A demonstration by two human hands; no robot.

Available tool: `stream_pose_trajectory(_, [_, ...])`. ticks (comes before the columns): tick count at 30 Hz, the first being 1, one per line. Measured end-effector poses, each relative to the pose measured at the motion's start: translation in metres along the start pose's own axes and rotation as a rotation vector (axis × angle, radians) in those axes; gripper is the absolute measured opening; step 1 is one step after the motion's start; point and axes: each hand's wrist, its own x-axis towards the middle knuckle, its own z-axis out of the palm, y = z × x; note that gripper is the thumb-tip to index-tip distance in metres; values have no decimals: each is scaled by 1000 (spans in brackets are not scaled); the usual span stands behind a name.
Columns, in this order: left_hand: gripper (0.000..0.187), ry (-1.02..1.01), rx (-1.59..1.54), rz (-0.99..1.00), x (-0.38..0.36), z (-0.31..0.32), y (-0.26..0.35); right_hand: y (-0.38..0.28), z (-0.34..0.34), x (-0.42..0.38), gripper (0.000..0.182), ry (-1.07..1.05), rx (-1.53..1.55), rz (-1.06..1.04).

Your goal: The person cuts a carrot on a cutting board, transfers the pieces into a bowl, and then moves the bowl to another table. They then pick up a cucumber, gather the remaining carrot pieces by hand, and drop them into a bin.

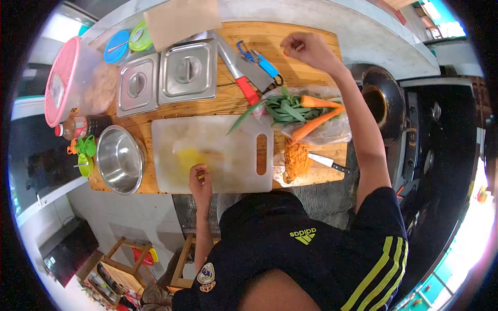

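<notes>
My left hand (200, 181) is closed over the near edge of a white cutting board (238, 171), fingers curled; what it holds, if anything, I cannot make out. A yellow patch (191, 157) marks the board just beyond it. My right hand (305, 50) is raised over the far right of the wooden table, its fingers curled together. A speck of orange shows at its fingertips, too small to name. Below that hand, carrots (317, 124) and green leaves (290, 110) lie on a plastic bag. Shredded carrot (296, 161) is heaped right of the board, beside a knife (329, 163).
A steel bowl (120, 159) stands left of the board. Two lidded steel pans (188, 70), a red-handled cleaver (245, 87), a blue peeler (267, 65) and a pink-lidded tub (62, 83) sit farther back. A wok (383, 103) is beyond my right arm.
</notes>
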Motion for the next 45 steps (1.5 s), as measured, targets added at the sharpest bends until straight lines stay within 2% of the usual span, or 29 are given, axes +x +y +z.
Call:
stream_pose_trajectory(2, [16, -126, -58, 62, 2, 20, 0, -60, -19, -62, 15, -143, -26, 188])
stream_pose_trajectory(4, [19, -249, -39, 22, 7, 49, 16, -46, 1, -127, 14, -335, 262, 174])
stream_pose_trajectory(5, [20, -309, -28, 5, 10, 66, 25, -54, 17, -161, 13, -307, 222, 260])
stream_pose_trajectory(7, [25, -504, -155, -184, 20, 97, 35, -37, 51, -215, 14, -324, 166, 268])
stream_pose_trajectory(10, [28, -653, -249, -169, 37, 136, 51, -17, 91, -264, 17, -113, -3, 197])
stream_pose_trajectory(11, [31, -641, -294, -234, 42, 145, 54, -24, 88, -268, 21, -107, -56, 257])
stream_pose_trajectory(14, [36, -609, -408, -377, 52, 168, 55, -35, 68, -270, 23, 220, 104, 315])
stream_pose_trajectory(15, [36, -604, -431, -389, 56, 172, 54, -29, 59, -276, 22, 153, 135, 531])
stream_pose_trajectory(18, [30, -573, -472, -375, 61, 177, 63, -30, 24, -266, 25, 355, -353, 381])
stream_pose_trajectory(21, [25, -539, -510, -340, 65, 182, 65, -25, 3, -247, 24, 345, -531, 200])
stream_pose_trajectory(23, [22, -519, -504, -368, 67, 183, 68, -12, -4, -244, 21, 197, -549, 140])
stream_pose_trajectory(24, [22, -500, -487, -319, 64, 181, 72, -8, -8, -242, 20, 121, -558, 103])
stream_pose_trajectory(27, [22, -413, -480, -227, 48, 177, 83, -33, -33, -241, 18, 160, -556, 7])
stream_pose_trajectory(29, [22, -320, -536, -215, 44, 174, 85, -46, -47, -240, 20, 124, -468, 59])
stream_pose_trajectory(33, [17, -340, -592, -132, 57, 176, 66, -34, -46, -238, 29, 60, -366, 128])
stream_pose_trajectory(35, [14, -387, -503, -117, 74, 175, 44, -23, -40, -227, 30, 263, -366, 86])
stream_pose_trajectory(37, [10, -378, 57, 408, 78, 175, 33, -10, -37, -227, 33, 489, -349, 140])
stream_pose_trajectory(38, [13, -505, -370, 96, 88, 182, 14, -8, -36, -222, 43, 433, -290, 315])
stream_pose_trajectory(39, [15, -541, -662, -120, 87, 178, 33, 13, -22, -218, 51, 435, -147, 445])
stream_pose_trajectory(40, [17, -540, -425, -64, 100, 175, 15, 10, -20, -209, 49, 341, -152, 536])
stream_pose_trajectory(41, [16, -552, -440, 36, 99, 176, 16, 24, -9, -205, 39, 519, -14, 385])
stream_pose_trajectory(43, [16, -541, -494, 225, 99, 176, 32, 27, 4, -191, 22, 806, 20, 212])
stream_pose_trajectory(45, [17, -652, -569, -52, 120, 170, 59, 15, -3, -180, 16, 922, 167, 260])
